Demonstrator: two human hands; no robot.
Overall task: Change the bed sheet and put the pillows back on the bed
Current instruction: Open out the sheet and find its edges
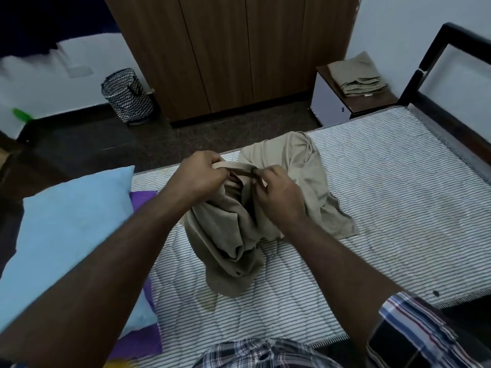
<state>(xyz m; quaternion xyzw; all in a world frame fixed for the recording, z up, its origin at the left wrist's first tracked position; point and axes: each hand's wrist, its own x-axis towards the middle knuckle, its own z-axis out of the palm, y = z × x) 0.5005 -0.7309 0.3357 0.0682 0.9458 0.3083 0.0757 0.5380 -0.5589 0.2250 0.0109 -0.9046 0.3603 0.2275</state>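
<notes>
On the mattress, striped and bare, mid-bed: one beige sheet, bunched, part lifted, the rest lying crumpled on the ticking.
Left hand: fingers curled tight, gripping a gathered edge of the sheet above the heap.
Right hand: thumb and fingers pinching the same edge just beside the left hand; a short band of cloth stretched taut between the two.
Pillow: light blue, at the left end of the mattress, lying over a purple cloth.
Nightstand: beyond the bed's far side by the black headboard, bearing a folded beige stack.
Basket: zigzag-patterned, on the dark floor beside the wooden wardrobe.
Sleeve: plaid, right arm.
</notes>
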